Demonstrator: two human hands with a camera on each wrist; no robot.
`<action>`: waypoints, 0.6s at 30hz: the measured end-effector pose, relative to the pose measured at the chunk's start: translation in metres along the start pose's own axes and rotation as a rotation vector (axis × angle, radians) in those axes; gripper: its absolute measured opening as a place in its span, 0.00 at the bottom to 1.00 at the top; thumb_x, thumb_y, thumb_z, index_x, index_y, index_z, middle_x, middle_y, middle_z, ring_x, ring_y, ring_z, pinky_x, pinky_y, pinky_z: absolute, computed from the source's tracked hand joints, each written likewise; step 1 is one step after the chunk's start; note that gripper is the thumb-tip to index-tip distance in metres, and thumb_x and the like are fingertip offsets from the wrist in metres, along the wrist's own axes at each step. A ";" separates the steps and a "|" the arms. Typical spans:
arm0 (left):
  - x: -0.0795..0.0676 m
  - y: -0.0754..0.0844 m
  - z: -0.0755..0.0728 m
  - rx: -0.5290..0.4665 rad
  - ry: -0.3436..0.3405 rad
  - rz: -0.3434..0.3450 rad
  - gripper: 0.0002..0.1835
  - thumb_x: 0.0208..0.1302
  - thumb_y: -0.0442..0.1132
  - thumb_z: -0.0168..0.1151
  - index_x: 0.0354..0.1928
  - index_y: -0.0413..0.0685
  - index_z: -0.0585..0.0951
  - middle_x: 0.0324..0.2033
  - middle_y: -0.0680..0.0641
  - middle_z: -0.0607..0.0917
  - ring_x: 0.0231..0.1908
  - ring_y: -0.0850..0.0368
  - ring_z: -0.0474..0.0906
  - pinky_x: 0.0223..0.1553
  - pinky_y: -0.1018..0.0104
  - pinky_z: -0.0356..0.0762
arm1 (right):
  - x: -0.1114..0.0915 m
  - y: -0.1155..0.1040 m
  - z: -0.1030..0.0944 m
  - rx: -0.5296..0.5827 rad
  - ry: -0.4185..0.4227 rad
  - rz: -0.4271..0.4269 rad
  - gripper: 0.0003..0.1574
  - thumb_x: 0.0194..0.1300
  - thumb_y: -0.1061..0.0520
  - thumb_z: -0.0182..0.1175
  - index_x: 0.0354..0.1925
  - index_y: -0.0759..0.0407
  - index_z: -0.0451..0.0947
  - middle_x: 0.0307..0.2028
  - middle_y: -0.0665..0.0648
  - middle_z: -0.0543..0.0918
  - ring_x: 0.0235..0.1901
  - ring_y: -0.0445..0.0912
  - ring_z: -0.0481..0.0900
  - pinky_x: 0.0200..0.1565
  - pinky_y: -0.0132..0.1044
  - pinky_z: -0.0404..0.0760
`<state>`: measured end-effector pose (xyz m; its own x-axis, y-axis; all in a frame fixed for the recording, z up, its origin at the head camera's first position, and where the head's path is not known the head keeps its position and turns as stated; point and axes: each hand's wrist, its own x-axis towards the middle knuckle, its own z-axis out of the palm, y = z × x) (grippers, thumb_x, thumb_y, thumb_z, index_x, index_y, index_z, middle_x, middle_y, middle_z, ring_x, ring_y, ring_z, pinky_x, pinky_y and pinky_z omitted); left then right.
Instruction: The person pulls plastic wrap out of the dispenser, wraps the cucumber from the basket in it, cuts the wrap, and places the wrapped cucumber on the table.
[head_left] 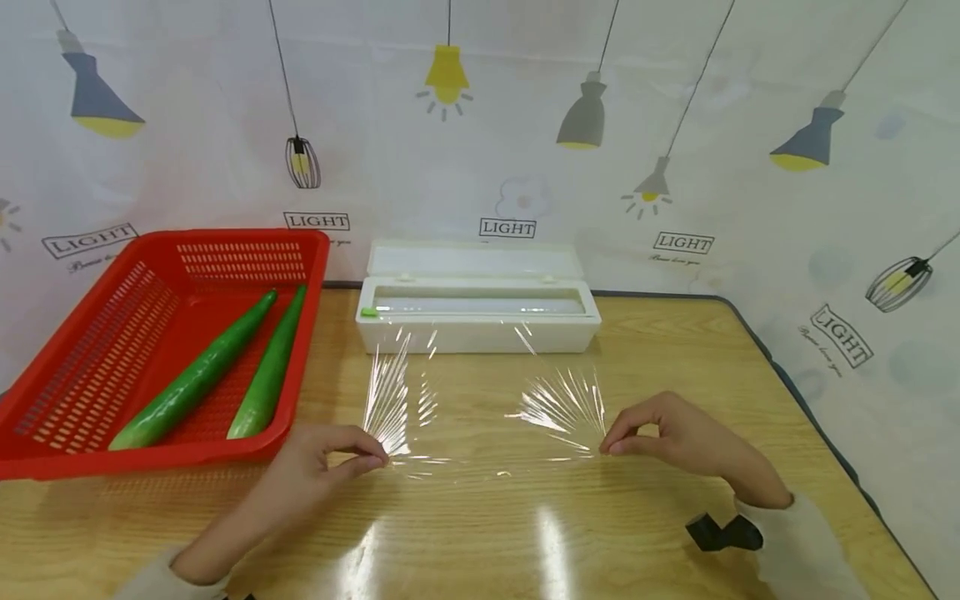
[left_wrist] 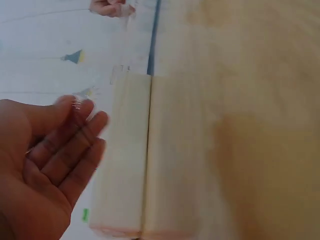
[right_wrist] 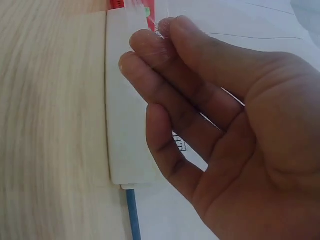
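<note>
A sheet of clear cling film (head_left: 558, 404) stretches from a white cling film dispenser (head_left: 480, 337) toward me, creased into rays at both near corners. My left hand (head_left: 318, 467) pinches the left corner between thumb and index finger. The right hand (head_left: 678, 437) pinches the right corner the same way. In the left wrist view the left hand (left_wrist: 50, 155) has its other fingers loosely bent. The right wrist view shows film over the fingertips of the right hand (right_wrist: 210, 105). The dispenser's lid (head_left: 476, 260) stands raised, with the roll (head_left: 480, 305) visible inside and a green slider (head_left: 369, 312) at its left end.
A red plastic basket (head_left: 315, 333) stands at the left, close to my left hand, with two long green cucumbers (head_left: 198, 375) in it. The wooden table (head_left: 465, 542) ends at a wall covering (head_left: 450, 167) printed with lamps, behind the dispenser and along the right.
</note>
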<state>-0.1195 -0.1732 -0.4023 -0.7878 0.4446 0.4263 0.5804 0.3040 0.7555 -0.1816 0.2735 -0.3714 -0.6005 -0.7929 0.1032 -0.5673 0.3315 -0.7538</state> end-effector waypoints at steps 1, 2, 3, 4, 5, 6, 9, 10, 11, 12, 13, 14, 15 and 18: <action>-0.001 -0.002 0.001 0.012 -0.002 -0.011 0.10 0.54 0.26 0.67 0.34 0.50 0.85 0.30 0.56 0.86 0.31 0.60 0.82 0.36 0.71 0.77 | 0.000 0.001 0.001 -0.004 -0.010 0.003 0.07 0.65 0.59 0.61 0.39 0.54 0.85 0.37 0.50 0.86 0.36 0.43 0.83 0.36 0.37 0.80; -0.002 -0.005 0.002 0.023 -0.002 -0.025 0.09 0.55 0.27 0.67 0.33 0.50 0.85 0.30 0.57 0.86 0.31 0.61 0.82 0.36 0.71 0.78 | 0.000 0.003 0.002 -0.009 -0.018 0.005 0.07 0.65 0.59 0.61 0.40 0.54 0.85 0.37 0.50 0.86 0.36 0.43 0.83 0.36 0.37 0.81; -0.002 -0.006 0.002 0.029 -0.006 -0.044 0.09 0.55 0.27 0.67 0.33 0.50 0.85 0.30 0.58 0.85 0.31 0.61 0.82 0.36 0.70 0.78 | 0.000 0.005 0.003 -0.011 -0.026 0.004 0.07 0.65 0.59 0.61 0.40 0.55 0.85 0.37 0.49 0.86 0.36 0.42 0.83 0.37 0.37 0.81; -0.002 -0.008 0.002 0.029 -0.013 -0.065 0.08 0.56 0.28 0.67 0.33 0.50 0.86 0.30 0.58 0.85 0.32 0.61 0.82 0.37 0.69 0.78 | 0.001 0.007 0.004 -0.012 -0.035 0.000 0.07 0.65 0.59 0.61 0.40 0.55 0.85 0.37 0.49 0.86 0.36 0.42 0.83 0.37 0.38 0.81; -0.002 -0.009 0.002 0.031 -0.024 -0.083 0.06 0.57 0.30 0.67 0.33 0.50 0.86 0.30 0.58 0.85 0.32 0.61 0.82 0.38 0.68 0.78 | 0.001 0.009 0.006 -0.009 -0.047 -0.005 0.08 0.65 0.59 0.61 0.41 0.55 0.85 0.38 0.49 0.86 0.37 0.42 0.83 0.37 0.38 0.81; -0.003 -0.010 0.001 0.033 -0.037 -0.107 0.05 0.58 0.31 0.66 0.33 0.51 0.86 0.30 0.59 0.85 0.33 0.62 0.82 0.39 0.66 0.78 | 0.001 0.010 0.007 -0.007 -0.058 -0.011 0.08 0.65 0.59 0.61 0.41 0.55 0.85 0.38 0.49 0.86 0.37 0.42 0.83 0.38 0.39 0.81; -0.004 -0.014 -0.001 0.042 -0.086 -0.155 0.04 0.61 0.35 0.65 0.34 0.52 0.86 0.31 0.58 0.86 0.36 0.62 0.82 0.43 0.64 0.78 | 0.003 0.015 0.010 0.000 -0.077 -0.011 0.08 0.65 0.59 0.61 0.41 0.56 0.84 0.38 0.49 0.86 0.38 0.43 0.83 0.40 0.39 0.81; -0.004 -0.015 -0.001 0.045 -0.107 -0.164 0.04 0.61 0.35 0.65 0.34 0.52 0.86 0.32 0.58 0.86 0.37 0.62 0.82 0.43 0.63 0.78 | 0.003 0.016 0.011 -0.003 -0.077 -0.002 0.08 0.65 0.59 0.61 0.41 0.56 0.84 0.38 0.49 0.86 0.39 0.42 0.83 0.40 0.39 0.81; -0.005 -0.017 -0.001 0.060 -0.125 -0.168 0.03 0.61 0.36 0.65 0.35 0.53 0.86 0.32 0.58 0.86 0.37 0.63 0.81 0.43 0.63 0.78 | 0.003 0.017 0.012 -0.009 -0.074 0.008 0.08 0.65 0.59 0.61 0.41 0.55 0.85 0.38 0.49 0.86 0.39 0.42 0.83 0.40 0.38 0.81; -0.005 -0.019 -0.001 0.071 -0.141 -0.173 0.04 0.61 0.36 0.66 0.35 0.53 0.87 0.33 0.59 0.86 0.37 0.64 0.81 0.43 0.64 0.78 | 0.004 0.018 0.013 -0.014 -0.070 0.014 0.08 0.64 0.59 0.61 0.40 0.55 0.85 0.38 0.49 0.86 0.39 0.42 0.83 0.40 0.38 0.81; -0.006 -0.020 -0.001 0.083 -0.153 -0.172 0.04 0.60 0.37 0.66 0.36 0.53 0.87 0.34 0.60 0.86 0.38 0.64 0.81 0.43 0.64 0.78 | 0.004 0.019 0.014 -0.016 -0.065 0.022 0.07 0.64 0.58 0.61 0.40 0.55 0.85 0.38 0.49 0.86 0.39 0.42 0.83 0.40 0.38 0.81; -0.006 -0.022 -0.001 0.093 -0.160 -0.163 0.04 0.60 0.37 0.67 0.36 0.53 0.87 0.34 0.60 0.86 0.38 0.64 0.81 0.42 0.65 0.78 | 0.004 0.020 0.015 -0.018 -0.059 0.028 0.07 0.64 0.58 0.61 0.40 0.55 0.85 0.38 0.49 0.86 0.39 0.42 0.83 0.40 0.37 0.81; -0.007 -0.024 0.000 0.106 -0.163 -0.160 0.04 0.59 0.37 0.67 0.36 0.54 0.87 0.34 0.61 0.86 0.37 0.65 0.81 0.41 0.66 0.78 | 0.005 0.021 0.016 -0.022 -0.054 0.032 0.07 0.64 0.58 0.62 0.40 0.54 0.85 0.38 0.48 0.86 0.39 0.42 0.83 0.40 0.37 0.80; -0.009 -0.029 0.000 0.116 -0.147 -0.139 0.04 0.58 0.37 0.68 0.35 0.55 0.87 0.33 0.61 0.86 0.36 0.66 0.82 0.40 0.67 0.78 | 0.005 0.023 0.019 -0.024 -0.043 0.045 0.07 0.63 0.57 0.62 0.39 0.54 0.85 0.37 0.48 0.86 0.39 0.42 0.83 0.40 0.37 0.80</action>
<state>-0.1294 -0.1859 -0.4286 -0.8279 0.5076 0.2387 0.4953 0.4617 0.7359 -0.1872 0.2674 -0.4009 -0.6011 -0.7981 0.0417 -0.5544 0.3788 -0.7410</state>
